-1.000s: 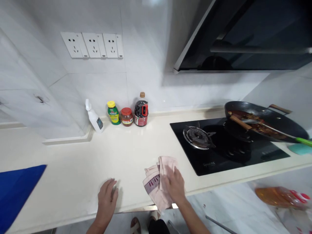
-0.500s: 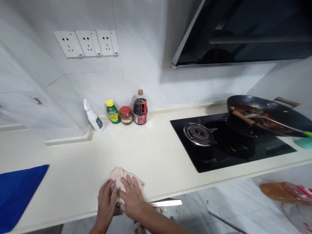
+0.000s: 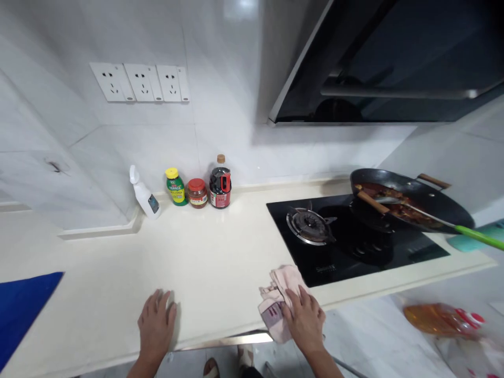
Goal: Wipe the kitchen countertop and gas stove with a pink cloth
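Note:
My right hand (image 3: 305,320) presses on a crumpled pale pink cloth (image 3: 289,281) with a purplish patch. The cloth lies at the counter's front edge, touching the left corner of the black gas hob (image 3: 342,257); part of it hangs over the edge. Its fingers are curled over the cloth. My left hand (image 3: 155,323) rests on the white countertop (image 3: 212,262) to the left, fingers somewhat apart and nothing in them.
Along the wall stand a white spray bottle (image 3: 145,197), a green bottle with a yellow cap (image 3: 176,188), a red-lidded jar (image 3: 197,194) and a dark sauce bottle (image 3: 220,186). A wok (image 3: 429,199) holding food sits on the hob. Blue material (image 3: 27,304) lies left.
My right hand has moved right with the cloth, from the counter's middle to the hob's corner. My left hand has come off the cloth and now rests further left.

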Tool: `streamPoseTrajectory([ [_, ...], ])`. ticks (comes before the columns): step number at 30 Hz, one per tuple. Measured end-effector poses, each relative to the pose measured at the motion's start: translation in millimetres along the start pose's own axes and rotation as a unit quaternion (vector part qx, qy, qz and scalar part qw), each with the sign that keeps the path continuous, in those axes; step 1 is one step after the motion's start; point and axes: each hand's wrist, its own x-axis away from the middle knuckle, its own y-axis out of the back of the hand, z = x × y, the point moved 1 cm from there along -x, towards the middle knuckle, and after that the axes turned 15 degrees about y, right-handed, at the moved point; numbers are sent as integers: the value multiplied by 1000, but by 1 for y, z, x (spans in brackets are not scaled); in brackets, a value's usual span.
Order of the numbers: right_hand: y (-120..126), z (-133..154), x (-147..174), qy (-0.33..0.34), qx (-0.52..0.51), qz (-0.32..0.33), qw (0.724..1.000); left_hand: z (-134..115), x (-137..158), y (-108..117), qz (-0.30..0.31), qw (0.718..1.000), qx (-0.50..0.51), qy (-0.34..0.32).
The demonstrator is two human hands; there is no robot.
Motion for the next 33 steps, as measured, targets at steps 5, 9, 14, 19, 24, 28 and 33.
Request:
streamPoseTrajectory([
  [5,-17,2,-1,22,4,-18,1000,-6,3,-2,-1,998,-57,34],
  [9,-25,-3,-32,64,-4,-15,998,-8,3,-2,-4,997,-71,41],
  [14,-32,-12,-114,66,20,-20,997,-4,3,-7,3,996,-75,57],
  [19,-45,-12,-203,97,21,-7,995,3,6,-13,-15,996,-79,48],
  [24,-54,-7,-301,128,26,24,991,9,9,-17,-32,994,-104,31],
  [28,-58,8,-373,143,6,69,987,10,10,-18,-44,991,-122,17],
  [33,-61,33,-401,136,-15,101,985,9,13,-15,-46,990,-132,-5],
])
